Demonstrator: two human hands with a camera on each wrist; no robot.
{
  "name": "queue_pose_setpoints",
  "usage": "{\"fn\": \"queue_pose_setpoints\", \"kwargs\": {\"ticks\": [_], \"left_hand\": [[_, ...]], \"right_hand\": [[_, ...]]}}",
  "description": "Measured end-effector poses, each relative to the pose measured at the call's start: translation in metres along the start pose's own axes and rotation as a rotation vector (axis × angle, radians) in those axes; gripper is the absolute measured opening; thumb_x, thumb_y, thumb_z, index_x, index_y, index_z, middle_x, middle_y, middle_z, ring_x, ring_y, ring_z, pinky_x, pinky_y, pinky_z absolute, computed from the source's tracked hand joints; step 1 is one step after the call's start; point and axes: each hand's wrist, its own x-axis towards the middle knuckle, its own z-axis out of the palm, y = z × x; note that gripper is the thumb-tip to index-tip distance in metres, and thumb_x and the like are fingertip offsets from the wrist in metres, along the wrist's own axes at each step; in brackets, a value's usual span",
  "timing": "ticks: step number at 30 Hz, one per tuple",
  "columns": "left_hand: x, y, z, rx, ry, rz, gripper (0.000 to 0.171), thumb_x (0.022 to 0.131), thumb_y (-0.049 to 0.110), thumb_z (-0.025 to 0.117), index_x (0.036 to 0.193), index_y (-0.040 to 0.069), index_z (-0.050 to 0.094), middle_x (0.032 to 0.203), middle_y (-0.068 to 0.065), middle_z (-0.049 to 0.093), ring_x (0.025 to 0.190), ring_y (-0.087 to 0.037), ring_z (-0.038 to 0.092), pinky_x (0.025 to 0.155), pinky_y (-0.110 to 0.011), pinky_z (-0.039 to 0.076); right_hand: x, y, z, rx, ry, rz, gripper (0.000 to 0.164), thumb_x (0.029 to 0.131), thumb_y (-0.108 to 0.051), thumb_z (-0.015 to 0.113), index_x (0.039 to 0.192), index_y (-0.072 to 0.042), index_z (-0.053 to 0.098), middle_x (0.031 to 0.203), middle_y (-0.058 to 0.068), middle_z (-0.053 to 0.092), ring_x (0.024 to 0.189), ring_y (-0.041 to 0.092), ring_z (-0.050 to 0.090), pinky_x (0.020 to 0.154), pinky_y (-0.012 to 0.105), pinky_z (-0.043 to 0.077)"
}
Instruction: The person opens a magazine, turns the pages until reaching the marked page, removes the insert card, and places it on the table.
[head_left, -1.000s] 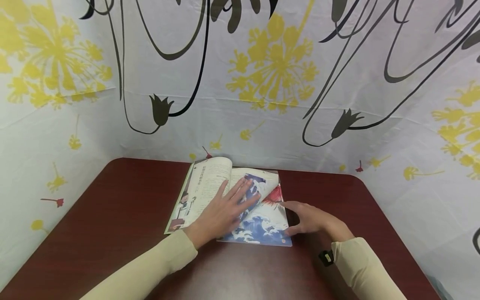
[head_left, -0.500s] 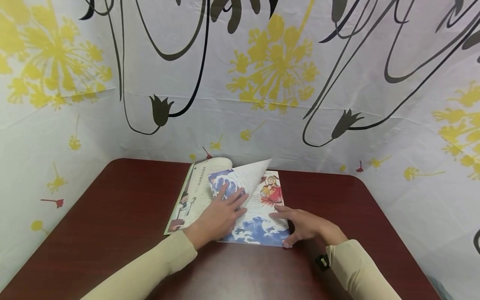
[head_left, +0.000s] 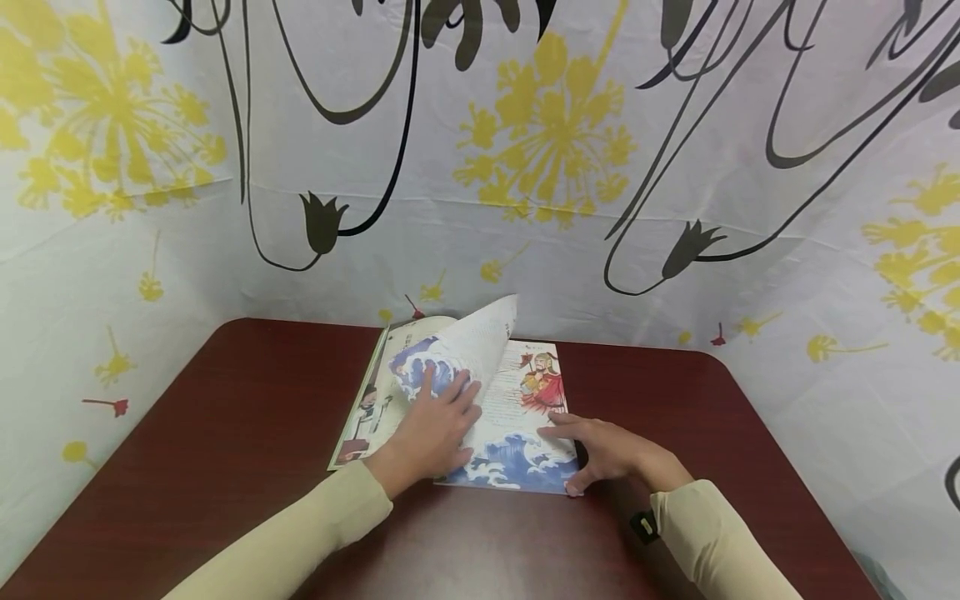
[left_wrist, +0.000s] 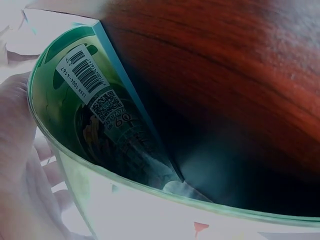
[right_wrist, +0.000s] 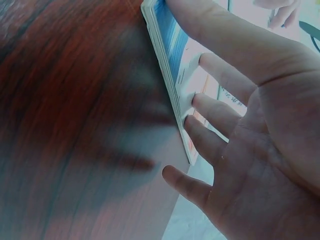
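Observation:
An open illustrated magazine (head_left: 525, 421) lies on the table, blue waves and a red-robed figure printed on its right page. One leaf (head_left: 483, 333) stands partly lifted and curves over to the left. Against that leaf my left hand (head_left: 431, 425) rests with its fingers spread. In the left wrist view, the magazine's green cover (left_wrist: 55, 100) with a barcode bends beside the left hand (left_wrist: 22, 165). My right hand (head_left: 618, 450) touches the right page's lower right corner and edge. The right wrist view shows that hand (right_wrist: 245, 135) with fingers apart over the page edges (right_wrist: 167, 75).
The dark red-brown table (head_left: 225, 450) extends to both sides of the magazine and in front of it. Behind and beside it hangs a white cloth (head_left: 420, 250) printed with yellow and dark flowers. A dark band (head_left: 645, 527) sits at the right wrist.
The leaf has swung from the right side up and leftward, uncovering the red-robed figure. My left hand has moved left with it. My right hand has shifted slightly left onto the page edge.

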Motion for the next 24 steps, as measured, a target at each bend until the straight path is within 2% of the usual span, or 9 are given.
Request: {"fn": "queue_pose_setpoints", "kwargs": {"ticks": [5,13,24], "left_hand": [[-0.002,-0.003,-0.003,-0.007,-0.028,-0.027,0.061,0.087,0.055,0.062,0.136,0.019,0.059,0.154,-0.006,0.044,0.146,-0.030,0.031,0.109,-0.068,0.024],[-0.005,-0.009,-0.001,-0.062,-0.061,-0.065,0.064,0.088,0.053,0.057,0.144,0.022,0.055,0.157,-0.006,0.038,0.148,-0.031,0.027,0.110,-0.068,0.022],[-0.010,-0.012,-0.001,-0.311,-0.180,-0.186,0.070,0.089,0.051,0.059,0.150,0.020,0.046,0.164,-0.010,0.024,0.149,-0.034,0.022,0.098,-0.074,0.034]], "right_hand": [[-0.001,0.001,0.000,-0.002,0.002,-0.003,0.086,0.069,-0.030,0.091,0.144,-0.014,0.054,0.154,0.020,0.039,0.140,0.042,0.037,0.104,0.061,0.037],[-0.001,0.002,0.000,-0.023,0.004,-0.020,0.086,0.070,-0.032,0.091,0.145,-0.015,0.053,0.154,0.020,0.038,0.139,0.043,0.038,0.103,0.063,0.037],[-0.001,0.001,0.001,-0.027,0.007,-0.010,0.086,0.069,-0.033,0.091,0.145,-0.017,0.053,0.155,0.019,0.038,0.139,0.043,0.038,0.103,0.067,0.034]]}}
